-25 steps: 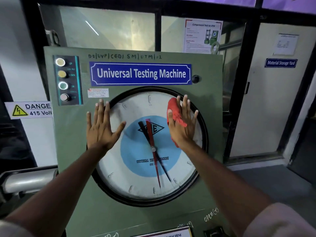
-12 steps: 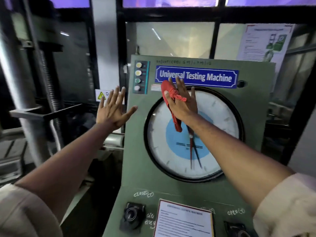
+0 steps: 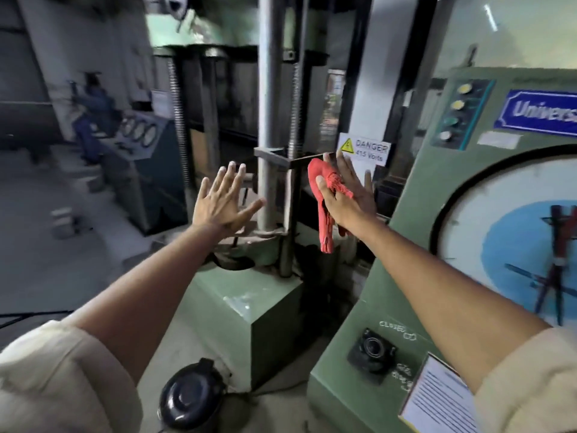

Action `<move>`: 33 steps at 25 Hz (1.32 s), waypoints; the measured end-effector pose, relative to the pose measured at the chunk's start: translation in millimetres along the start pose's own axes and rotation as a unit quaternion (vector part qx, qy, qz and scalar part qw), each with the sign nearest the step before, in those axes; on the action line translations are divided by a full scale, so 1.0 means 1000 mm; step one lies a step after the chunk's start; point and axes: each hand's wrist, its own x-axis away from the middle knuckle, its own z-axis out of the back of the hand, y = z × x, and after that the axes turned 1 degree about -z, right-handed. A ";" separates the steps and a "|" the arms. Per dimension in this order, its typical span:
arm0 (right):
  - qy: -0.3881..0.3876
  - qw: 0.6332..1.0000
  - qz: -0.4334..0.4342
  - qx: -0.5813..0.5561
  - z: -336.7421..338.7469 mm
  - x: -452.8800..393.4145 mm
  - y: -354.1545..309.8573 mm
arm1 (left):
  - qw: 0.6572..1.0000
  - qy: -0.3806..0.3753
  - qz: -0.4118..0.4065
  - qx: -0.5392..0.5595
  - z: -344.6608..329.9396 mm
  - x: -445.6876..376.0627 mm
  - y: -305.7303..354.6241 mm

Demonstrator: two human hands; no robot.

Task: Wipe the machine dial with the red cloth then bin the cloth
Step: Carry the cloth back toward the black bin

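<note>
The red cloth (image 3: 323,210) hangs from my right hand (image 3: 346,195), pinched between thumb and fingers, its tail dangling down. That hand is held in the air left of the green machine cabinet (image 3: 415,245), off the dial. The round white dial (image 3: 487,220) with its blue centre and red and black pointers sits at the right edge of view, partly cut off. My left hand (image 3: 221,201) is raised further left, fingers spread, holding nothing, in front of the steel column (image 3: 270,120). No bin is clearly visible.
A green loading frame base (image 3: 249,307) with screw columns stands between my arms. A black round lidded object (image 3: 190,398) sits on the floor near it. A danger sign (image 3: 365,148) hangs behind the cloth. A blue console with gauges (image 3: 140,157) stands at left.
The view has swung left, so the dial slid to the right edge. My right hand has come off the dial with the cloth. My left hand left the dial and stays open.
</note>
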 end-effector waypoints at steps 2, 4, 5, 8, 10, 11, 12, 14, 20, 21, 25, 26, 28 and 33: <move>-0.028 0.999 0.018 -0.006 -0.037 -0.007 -0.035 | 1.000 -0.006 0.017 -0.001 -0.010 0.015 -0.045; -0.055 0.998 0.034 -0.010 -0.077 -0.015 -0.073 | 0.999 -0.019 0.042 -0.004 -0.022 0.026 -0.094; -0.067 0.997 0.041 -0.010 -0.096 -0.020 -0.090 | 0.998 -0.024 0.053 -0.007 -0.027 0.029 -0.117; -0.094 0.993 0.063 -0.011 -0.142 -0.027 -0.135 | 0.997 -0.033 0.074 -0.009 -0.033 0.040 -0.181; -0.110 0.991 0.071 -0.013 -0.162 -0.029 -0.158 | 0.996 -0.035 0.081 -0.012 -0.032 0.049 -0.216; -0.121 0.990 0.077 -0.012 -0.170 -0.030 -0.168 | 0.995 -0.044 0.086 -0.011 -0.031 0.055 -0.231; -0.130 0.988 0.082 -0.003 -0.177 -0.029 -0.176 | 0.995 -0.052 0.090 -0.010 -0.031 0.062 -0.245; -0.145 0.985 0.091 0.015 -0.188 -0.029 -0.188 | 0.993 -0.059 0.101 -0.006 -0.034 0.072 -0.266; -0.165 0.979 0.114 0.022 -0.230 -0.040 -0.238 | 0.991 -0.060 0.121 -0.010 -0.048 0.099 -0.317; -0.173 0.978 0.117 0.020 -0.239 -0.039 -0.247 | 0.990 -0.065 0.124 -0.014 -0.051 0.103 -0.325; -0.186 0.972 0.139 0.020 -0.276 -0.034 -0.275 | 0.988 -0.061 0.137 -0.037 -0.065 0.103 -0.353; -0.191 0.971 0.143 0.015 -0.284 -0.034 -0.280 | 0.988 -0.060 0.135 -0.040 -0.068 0.100 -0.357; -0.196 0.970 0.145 0.009 -0.303 -0.034 -0.290 | 0.989 -0.060 0.132 -0.040 -0.077 0.093 -0.366; -0.226 0.963 0.144 -0.012 -0.355 -0.047 -0.300 | 0.986 -0.087 0.140 -0.040 -0.112 0.077 -0.393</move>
